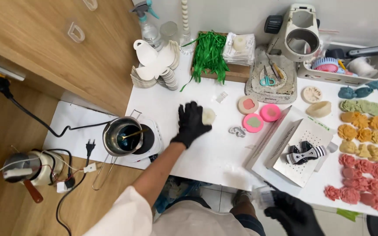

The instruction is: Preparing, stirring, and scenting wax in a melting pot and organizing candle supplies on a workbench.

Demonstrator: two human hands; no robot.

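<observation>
L hand (190, 123) – fingers spread over pale mould (208, 115) (half hidden) | R hand (293, 214) – cut off, grip unclear

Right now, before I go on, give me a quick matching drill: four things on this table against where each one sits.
Things:
1. left hand
2. metal pot
3. scissors
4. red flower pieces

Places:
A. on the small white hot plate, blue liquid inside
B. near right corner of the table
C. on a pale round mould at mid-table
D. on the base of the white magnifier stand

Pairs: 1-C, 2-A, 3-D, 4-B
</observation>
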